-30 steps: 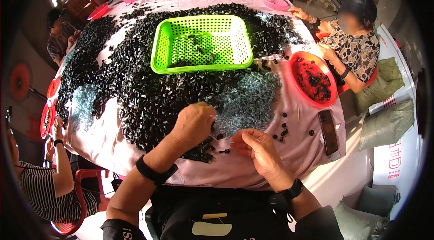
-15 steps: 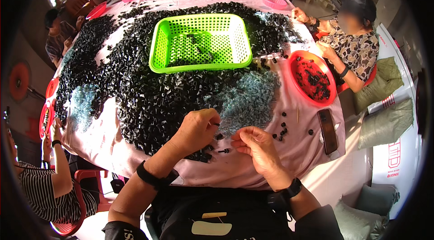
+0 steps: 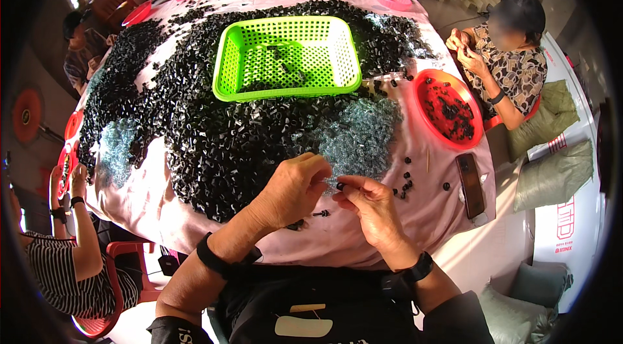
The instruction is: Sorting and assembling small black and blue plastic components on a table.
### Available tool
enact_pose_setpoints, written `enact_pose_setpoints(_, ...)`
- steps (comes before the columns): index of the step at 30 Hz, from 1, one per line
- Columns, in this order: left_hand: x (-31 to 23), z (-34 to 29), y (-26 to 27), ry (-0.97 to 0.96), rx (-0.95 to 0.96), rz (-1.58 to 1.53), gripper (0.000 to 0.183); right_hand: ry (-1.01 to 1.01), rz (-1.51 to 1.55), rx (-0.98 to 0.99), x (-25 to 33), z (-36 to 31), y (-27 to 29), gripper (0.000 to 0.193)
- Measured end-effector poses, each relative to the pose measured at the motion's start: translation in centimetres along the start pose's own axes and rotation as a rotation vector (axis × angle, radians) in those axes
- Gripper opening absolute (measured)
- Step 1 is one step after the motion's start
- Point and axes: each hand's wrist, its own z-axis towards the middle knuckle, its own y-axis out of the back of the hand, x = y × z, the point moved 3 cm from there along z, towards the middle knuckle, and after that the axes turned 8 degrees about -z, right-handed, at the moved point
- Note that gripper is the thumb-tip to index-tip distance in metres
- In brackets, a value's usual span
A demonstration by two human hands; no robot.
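a round table under a pink cloth (image 3: 162, 208) is seen from above, heaped with small black plastic parts (image 3: 214, 143) and a patch of pale clear pieces (image 3: 360, 133). at the near edge, the left hand (image 3: 292, 188) is curled, fingertips pinched on something too small to tell. the right hand (image 3: 370, 204) grips a tiny black part (image 3: 340, 186) between thumb and forefinger; its long axis cannot be told. a green basket (image 3: 224, 62) holds only a few parts, so most of the heap appears unsorted.
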Motion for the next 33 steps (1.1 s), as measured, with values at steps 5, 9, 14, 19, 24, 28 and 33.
enact_pose_setpoints(5,2.3,-1.9,-0.1,0.036,0.056,0.281,0.008,-0.080,0.052,0.015,-0.3,-0.3,0.5,0.021)
enact_pose_setpoints(9,2.9,-2.6,-0.8,0.032,0.112,0.318,0.009,-0.129,0.090,0.024,-0.5,-0.5,0.5,0.021)
enact_pose_setpoints(14,2.6,-2.2,-1.5,0.022,0.069,0.292,0.007,-0.127,0.111,0.003,-0.6,-0.4,0.8,0.019)
enact_pose_setpoints(19,2.1,-2.2,-3.1,0.011,0.018,0.359,0.007,-0.121,0.130,-0.017,-0.5,-0.4,1.0,0.018)
enact_pose_setpoints(24,2.8,-2.2,-4.0,-0.026,-0.018,0.459,0.009,-0.101,0.086,0.012,-0.4,-0.5,1.1,0.017)
enact_pose_setpoints(28,2.7,-2.1,-3.3,0.014,-0.001,0.404,0.009,-0.110,0.088,-0.007,-0.3,-0.6,1.2,0.017)
enact_pose_setpoints(33,0.5,-1.7,-1.7,0.016,-0.018,0.212,0.009,-0.113,0.101,-0.017,-1.5,-0.5,1.4,0.016)
